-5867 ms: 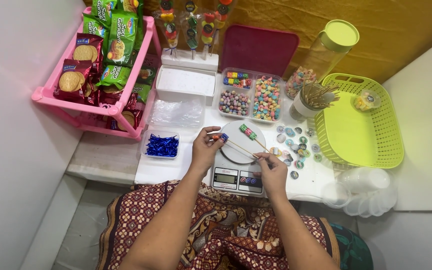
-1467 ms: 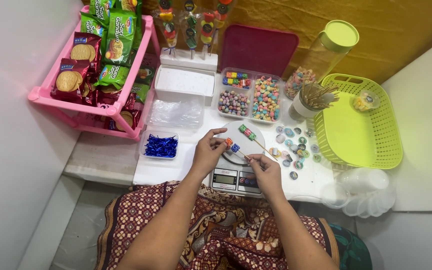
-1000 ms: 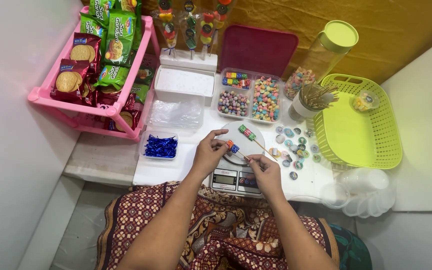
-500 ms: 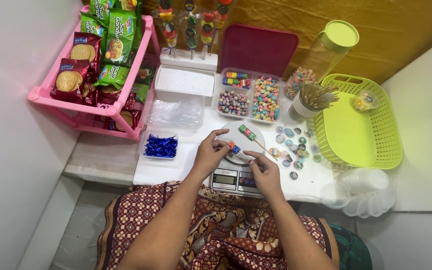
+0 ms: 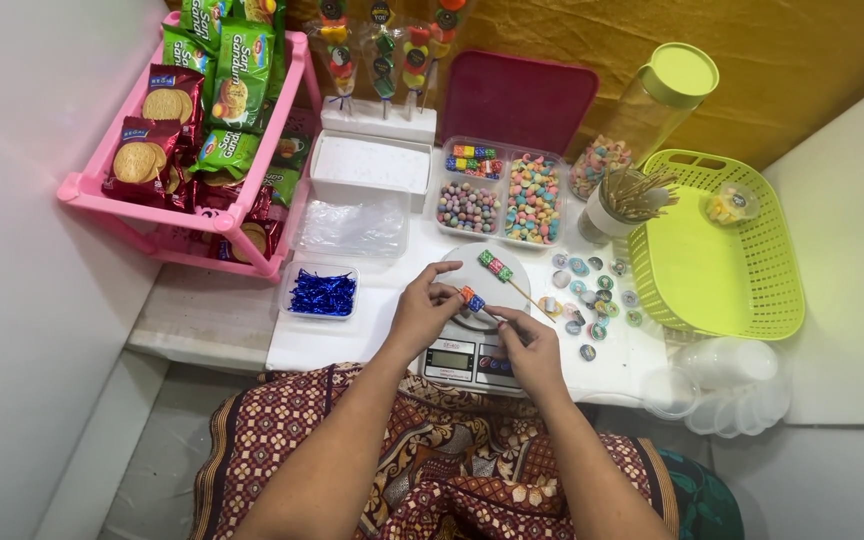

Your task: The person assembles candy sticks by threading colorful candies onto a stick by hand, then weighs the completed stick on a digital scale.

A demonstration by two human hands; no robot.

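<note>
Over a small kitchen scale [image 5: 467, 357], my left hand [image 5: 422, 312] pinches coloured candy cubes [image 5: 470, 298] threaded on a thin wooden skewer. My right hand [image 5: 529, 345] grips the lower end of that same skewer. A second skewer [image 5: 500, 272] with green and red cubes lies on the scale's round white plate [image 5: 492, 272]. Just beyond the scale stands a clear divided box [image 5: 500, 190] of mixed candies.
A pink rack [image 5: 174, 210] of biscuit packets stands at the left. A small tray of blue twist ties [image 5: 321, 292], a stack of clear bags [image 5: 352, 226], round stickers [image 5: 589, 290], a cup of skewers [image 5: 624, 200], a lime basket [image 5: 717, 255] and clear cups [image 5: 727, 385] surround the scale.
My hands have stayed over the scale, both shifting slightly down and closer together. The skewer I hold now carries candy cubes near my left fingertips.
</note>
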